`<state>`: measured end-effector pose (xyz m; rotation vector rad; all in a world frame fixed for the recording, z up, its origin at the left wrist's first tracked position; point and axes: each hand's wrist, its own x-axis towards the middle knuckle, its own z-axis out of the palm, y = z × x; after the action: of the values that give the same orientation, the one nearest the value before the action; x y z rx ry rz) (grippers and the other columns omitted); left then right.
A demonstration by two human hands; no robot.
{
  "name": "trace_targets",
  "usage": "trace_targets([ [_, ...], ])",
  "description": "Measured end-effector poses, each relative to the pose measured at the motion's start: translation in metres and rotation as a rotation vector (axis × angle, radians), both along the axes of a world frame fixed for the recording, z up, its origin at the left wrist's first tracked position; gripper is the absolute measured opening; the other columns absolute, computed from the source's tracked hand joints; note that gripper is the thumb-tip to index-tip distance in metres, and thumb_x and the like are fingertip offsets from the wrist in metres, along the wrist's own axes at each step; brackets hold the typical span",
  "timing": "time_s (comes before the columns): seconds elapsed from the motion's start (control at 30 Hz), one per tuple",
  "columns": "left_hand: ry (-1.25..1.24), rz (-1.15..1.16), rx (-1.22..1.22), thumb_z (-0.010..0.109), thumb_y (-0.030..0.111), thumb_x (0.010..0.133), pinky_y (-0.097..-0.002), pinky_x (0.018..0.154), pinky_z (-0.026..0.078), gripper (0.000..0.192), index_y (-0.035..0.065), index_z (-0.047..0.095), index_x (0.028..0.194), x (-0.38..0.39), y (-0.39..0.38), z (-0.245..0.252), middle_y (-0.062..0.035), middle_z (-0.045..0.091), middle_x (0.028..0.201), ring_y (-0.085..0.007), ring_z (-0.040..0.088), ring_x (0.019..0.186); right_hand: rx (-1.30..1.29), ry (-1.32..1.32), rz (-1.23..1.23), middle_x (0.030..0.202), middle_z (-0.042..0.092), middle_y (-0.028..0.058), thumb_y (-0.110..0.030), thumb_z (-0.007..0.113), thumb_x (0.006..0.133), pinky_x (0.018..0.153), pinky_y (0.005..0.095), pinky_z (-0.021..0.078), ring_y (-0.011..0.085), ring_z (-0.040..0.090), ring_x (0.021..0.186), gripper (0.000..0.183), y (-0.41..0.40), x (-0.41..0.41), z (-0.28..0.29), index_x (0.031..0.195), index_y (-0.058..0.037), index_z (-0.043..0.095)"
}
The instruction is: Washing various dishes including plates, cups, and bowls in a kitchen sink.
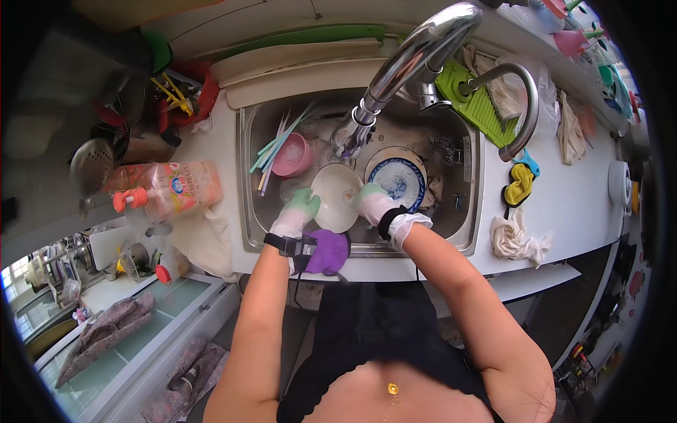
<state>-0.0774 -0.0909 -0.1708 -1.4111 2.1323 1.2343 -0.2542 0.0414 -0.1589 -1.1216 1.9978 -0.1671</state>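
Note:
A white bowl (334, 203) is tilted in the steel sink (455, 232), below the faucet (407, 58). In a green-and-white glove, my left hand (300, 208) grips its left rim. My right hand (374, 201), gloved alike, holds the bowl's right rim; its fingertips are partly hidden. Just right of the bowl lies a foamy blue-rimmed plate (398, 180), resting on another plate (376, 158). Behind my left hand sits a pink bowl (296, 153) holding suds, with several pastel straws (272, 145) leaning over it. A purple cloth (329, 253) drapes the sink's front edge.
A large pump bottle (177, 187) lies on the left counter. The faucet arches over the sink. To the right are a green drying mat (476, 100), a second curved tap (529, 100), a yellow scrubber (519, 185) and a crumpled cloth (515, 238). Steel wool (444, 148) lies inside the sink.

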Motion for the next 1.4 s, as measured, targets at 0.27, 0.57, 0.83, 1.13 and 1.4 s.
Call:
trace_targets([
  [0.27, 0.09, -0.198, 0.02, 0.052, 0.029, 0.082, -0.0396, 0.085, 0.044, 0.036, 0.0051, 0.055, 0.109, -0.054, 0.027, 0.038, -0.02, 0.059, 0.105, -0.0346, 0.056, 0.099, 0.039, 0.066, -0.081, 0.09, 0.062, 0.0209, -0.04, 0.045, 0.084, 0.075, 0.0418, 0.0474, 0.0351, 0.06, 0.086, 0.043, -0.003, 0.014, -0.062, 0.09, -0.0025, 0.066],
  [0.57, 0.277, 0.063, 0.444, 0.056, 0.023, 0.081, -0.0352, 0.079, 0.046, 0.039, -0.0002, 0.053, 0.112, -0.069, 0.065, 0.021, -0.0227, 0.059, 0.101, -0.032, 0.059, 0.094, -0.63, 0.322, -0.303, 0.088, 0.057, 0.0242, -0.021, 0.052, 0.083, 0.067, 0.0449, 0.0442, 0.0398, 0.056, 0.077, 0.027, 0.055, -0.055, 0.007, 0.097, 0.0022, 0.054],
  [0.83, -0.144, -0.283, 0.0, 0.054, 0.026, 0.08, -0.0416, 0.083, 0.046, 0.033, -0.0021, 0.058, 0.097, -0.139, 0.081, -0.007, -0.0246, 0.058, 0.104, -0.0372, 0.056, 0.099, -0.003, 0.094, 0.254, 0.136, 0.03, 0.0222, -0.03, 0.055, 0.078, 0.101, 0.0491, 0.0271, 0.0419, 0.028, 0.125, 0.062, 0.072, -0.042, -0.001, 0.131, -0.0037, 0.036],
  [1.13, -0.077, -0.262, -0.226, 0.055, 0.036, 0.079, -0.0448, 0.078, 0.045, 0.042, -0.0016, 0.056, 0.098, -0.151, 0.095, -0.013, -0.0235, 0.059, 0.097, -0.0373, 0.058, 0.091, 0.048, 0.318, 0.116, 0.091, 0.06, 0.0167, -0.011, 0.048, 0.077, 0.074, 0.0426, 0.046, 0.034, 0.057, 0.087, 0.025, 0.083, -0.007, -0.051, 0.097, -0.001, 0.06],
  [1.4, 0.045, 0.126, 0.104, 0.056, 0.023, 0.08, -0.0399, 0.084, 0.043, 0.047, -0.0052, 0.044, 0.115, -0.133, 0.107, 0.018, -0.0245, 0.054, 0.11, -0.0348, 0.054, 0.1, -0.197, 0.225, 0.116, 0.074, 0.061, 0.0157, -0.011, 0.051, 0.073, 0.059, 0.0397, 0.0492, 0.0312, 0.062, 0.065, 0.022, 0.076, -0.007, 0.002, 0.089, 0.0008, 0.059],
])
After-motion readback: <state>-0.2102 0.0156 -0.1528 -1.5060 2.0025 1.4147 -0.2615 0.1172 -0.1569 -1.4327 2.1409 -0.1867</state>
